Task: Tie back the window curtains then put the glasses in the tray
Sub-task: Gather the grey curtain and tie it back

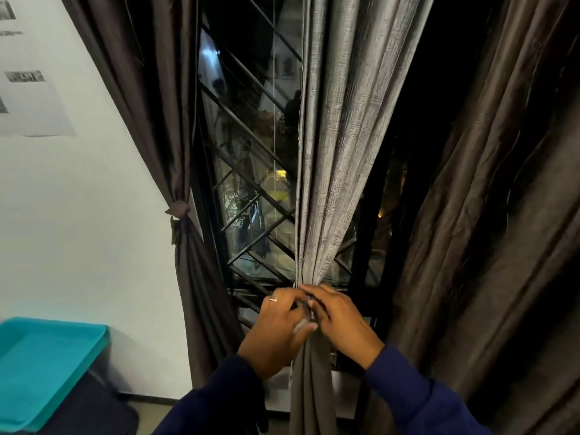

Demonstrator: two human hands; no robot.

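grey curtain (326,171) gathered tight, both hands pinching it: left hand (276,331), right hand (340,324), fingertips nearly touching. tying step underway; next, probably wrapping a tie just below the fingers.

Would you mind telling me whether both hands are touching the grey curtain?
Touching. The head view shows the left hand and right hand with fingers closed around the gathered grey curtain.
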